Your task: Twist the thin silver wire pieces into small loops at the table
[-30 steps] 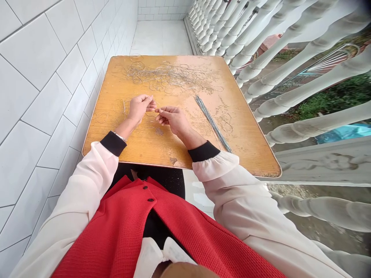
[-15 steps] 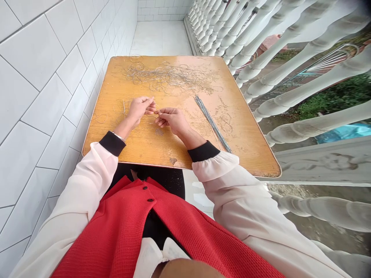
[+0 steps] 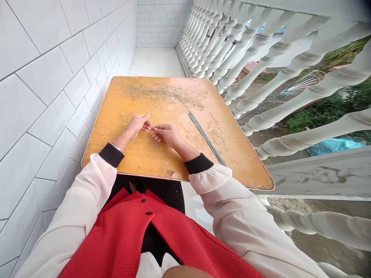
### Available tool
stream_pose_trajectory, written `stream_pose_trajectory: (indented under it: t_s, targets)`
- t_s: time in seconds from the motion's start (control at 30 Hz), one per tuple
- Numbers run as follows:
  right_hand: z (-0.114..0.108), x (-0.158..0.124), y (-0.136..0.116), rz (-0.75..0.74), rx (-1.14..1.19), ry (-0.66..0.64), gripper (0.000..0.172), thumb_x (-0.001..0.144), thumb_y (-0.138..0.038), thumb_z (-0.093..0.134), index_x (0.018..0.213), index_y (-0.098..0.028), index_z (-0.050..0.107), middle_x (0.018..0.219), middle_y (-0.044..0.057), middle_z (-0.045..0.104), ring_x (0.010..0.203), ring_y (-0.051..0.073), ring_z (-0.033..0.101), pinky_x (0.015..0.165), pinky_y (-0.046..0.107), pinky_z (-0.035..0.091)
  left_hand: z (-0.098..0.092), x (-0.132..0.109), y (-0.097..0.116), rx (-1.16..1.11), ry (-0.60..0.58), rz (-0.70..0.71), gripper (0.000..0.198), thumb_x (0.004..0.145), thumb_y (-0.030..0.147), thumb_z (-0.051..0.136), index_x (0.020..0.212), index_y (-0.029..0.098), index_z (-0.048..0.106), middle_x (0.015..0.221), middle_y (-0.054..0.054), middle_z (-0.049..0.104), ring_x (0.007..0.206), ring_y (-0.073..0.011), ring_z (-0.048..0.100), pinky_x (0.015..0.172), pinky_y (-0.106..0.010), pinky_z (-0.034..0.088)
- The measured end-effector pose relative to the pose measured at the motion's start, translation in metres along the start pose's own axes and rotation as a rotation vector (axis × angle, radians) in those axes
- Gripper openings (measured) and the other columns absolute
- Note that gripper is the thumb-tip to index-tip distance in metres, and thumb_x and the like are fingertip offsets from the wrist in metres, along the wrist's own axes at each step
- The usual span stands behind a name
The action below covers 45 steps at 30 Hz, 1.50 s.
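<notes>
Over the left-middle of the wooden table (image 3: pixel 145 164), my two hands meet almost fingertip to fingertip. My left hand (image 3: pixel 140 126) is closed, thumb against the fingers, on a thin wire that barely shows. My right hand (image 3: pixel 166 134) pinches the same thin wire between thumb and forefinger, just right of the left fingers. Much of the wire is too fine to make out. A few loose wire pieces (image 3: pixel 123 121) lie beside my left wrist. To the right of my right hand lies a bundle of straight grey wires (image 3: pixel 205 137).
A tangle of bent wire loops (image 3: pixel 162 94) spreads along the table's far side. One wire loop (image 3: pixel 218 136) lies right of the bundle. A white tiled wall (image 3: pixel 52 104) runs along the left, and a white balustrade (image 3: pixel 272 104) along the right.
The head view has tilted up, so the table sits lower in the picture. My hands stay together over the same part of the table, the fingers slightly closer.
</notes>
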State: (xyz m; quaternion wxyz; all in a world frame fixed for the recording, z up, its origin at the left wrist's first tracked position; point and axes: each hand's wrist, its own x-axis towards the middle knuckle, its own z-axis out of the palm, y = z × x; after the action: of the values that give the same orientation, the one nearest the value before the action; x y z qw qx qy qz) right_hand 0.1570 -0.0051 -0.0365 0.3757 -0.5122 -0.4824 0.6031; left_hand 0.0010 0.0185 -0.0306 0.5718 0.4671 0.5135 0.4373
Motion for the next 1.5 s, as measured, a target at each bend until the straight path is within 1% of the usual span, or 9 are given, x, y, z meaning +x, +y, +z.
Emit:
stream_pose_trajectory:
  t_s: [0.1, 0.27, 0.43, 0.57, 0.7, 1.0, 1.13, 1.33, 1.5]
  targets:
    - [-0.001, 0.000, 0.001, 0.013, -0.001, -0.034, 0.029, 0.094, -0.004, 0.068, 0.067, -0.015, 0.069, 0.053, -0.001, 0.068, 0.041, 0.006, 0.058, 0.043, 0.013, 0.047, -0.001, 0.001, -0.001, -0.027, -0.015, -0.026, 0.066, 0.101, 0.064, 0.057, 0.058, 0.015, 0.061, 0.056, -0.003, 0.066, 0.048, -0.0074, 0.061, 0.053, -0.019, 0.044]
    - [0.002, 0.001, 0.006, -0.015, 0.019, -0.056, 0.023, 0.087, -0.014, 0.083, 0.067, -0.015, 0.071, 0.054, 0.000, 0.069, 0.042, 0.007, 0.060, 0.045, 0.015, 0.050, -0.006, 0.004, 0.000, -0.122, -0.068, -0.092, 0.070, 0.105, 0.062, 0.051, 0.053, 0.015, 0.059, 0.055, -0.005, 0.067, 0.048, -0.0067, 0.061, 0.055, -0.018, 0.045]
    - [-0.002, 0.003, 0.007, -0.016, -0.059, -0.062, 0.021, 0.093, -0.012, 0.075, 0.073, -0.015, 0.073, 0.060, 0.000, 0.072, 0.047, 0.008, 0.063, 0.048, 0.016, 0.051, -0.007, 0.000, 0.006, -0.053, -0.088, -0.081, 0.067, 0.104, 0.059, 0.055, 0.055, 0.014, 0.059, 0.054, -0.004, 0.064, 0.047, -0.0063, 0.059, 0.054, -0.018, 0.044]
    - [-0.018, 0.007, 0.004, -0.139, -0.078, 0.033, 0.022, 0.091, -0.031, 0.083, 0.077, -0.016, 0.074, 0.072, 0.003, 0.075, 0.052, 0.006, 0.060, 0.049, 0.017, 0.047, -0.002, -0.005, 0.006, 0.091, -0.093, -0.012, 0.063, 0.105, 0.053, 0.057, 0.055, 0.015, 0.059, 0.051, -0.002, 0.062, 0.044, -0.0062, 0.055, 0.054, -0.020, 0.043]
    - [-0.027, 0.010, -0.002, -0.230, 0.040, 0.141, 0.031, 0.085, -0.049, 0.087, 0.090, -0.021, 0.075, 0.091, 0.005, 0.079, 0.063, 0.008, 0.064, 0.060, 0.021, 0.051, 0.007, -0.010, 0.004, 0.190, -0.188, 0.017, 0.058, 0.107, 0.046, 0.057, 0.057, 0.015, 0.060, 0.053, -0.003, 0.065, 0.045, -0.0071, 0.056, 0.056, -0.021, 0.045]
    - [-0.023, 0.018, 0.000, -0.231, 0.190, 0.137, 0.027, 0.091, -0.033, 0.082, 0.073, -0.021, 0.066, 0.075, -0.001, 0.069, 0.063, 0.007, 0.062, 0.058, 0.018, 0.048, 0.015, -0.016, 0.000, 0.184, -0.383, -0.003, 0.049, 0.098, 0.047, 0.071, 0.062, 0.015, 0.063, 0.060, -0.004, 0.070, 0.049, -0.0072, 0.062, 0.052, -0.019, 0.044]
    - [-0.024, 0.018, -0.001, -0.219, 0.189, 0.146, 0.026, 0.093, -0.032, 0.080, 0.076, -0.021, 0.065, 0.077, -0.001, 0.069, 0.067, 0.008, 0.064, 0.066, 0.020, 0.054, 0.013, -0.015, -0.001, 0.180, -0.398, 0.030, 0.034, 0.095, 0.030, 0.077, 0.067, 0.014, 0.067, 0.064, -0.004, 0.072, 0.055, -0.0072, 0.064, 0.055, -0.017, 0.047]
    - [-0.021, 0.017, -0.004, -0.171, 0.262, 0.151, 0.023, 0.101, -0.021, 0.068, 0.078, -0.019, 0.066, 0.074, -0.001, 0.068, 0.063, 0.007, 0.062, 0.067, 0.017, 0.054, 0.015, -0.014, -0.001, 0.135, -0.407, -0.005, 0.028, 0.097, 0.020, 0.073, 0.070, 0.013, 0.069, 0.062, -0.002, 0.071, 0.051, -0.0071, 0.063, 0.057, -0.019, 0.050]
    - [-0.023, 0.020, -0.005, -0.130, 0.188, 0.154, 0.024, 0.101, -0.039, 0.070, 0.088, -0.019, 0.068, 0.079, 0.002, 0.073, 0.072, 0.011, 0.070, 0.069, 0.020, 0.058, 0.017, -0.015, 0.001, 0.056, -0.254, 0.006, 0.032, 0.101, 0.020, 0.069, 0.070, 0.013, 0.066, 0.062, 0.000, 0.070, 0.052, -0.0052, 0.062, 0.061, -0.018, 0.050]
